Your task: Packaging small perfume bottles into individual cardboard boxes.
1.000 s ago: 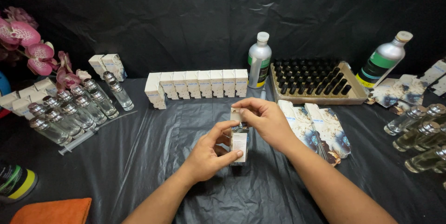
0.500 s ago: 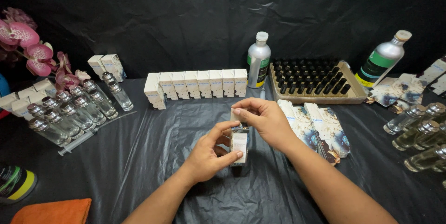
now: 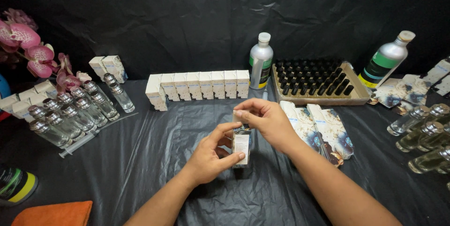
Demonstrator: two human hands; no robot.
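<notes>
between both hands, the small box [image 3: 242, 145] stands upright: left hand [image 3: 212, 155] grips its side, right hand [image 3: 265, 122] pinches its top.

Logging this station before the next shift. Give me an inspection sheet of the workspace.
Surface: table under wrinkled black plastic sheet.
Job's things: small box, upright, held between both hands above the sheet.
Clutter: row of white boxes; glass bottles at left; more bottles at right; tray of black caps; two metal bottles; flat printed cartons; syringe; orange cloth.
Hands: left hand grips the box's lower part; right hand pinches its top.
Cables: nothing seen.
Surroundings: black backdrop; pink orchids at left.
</notes>
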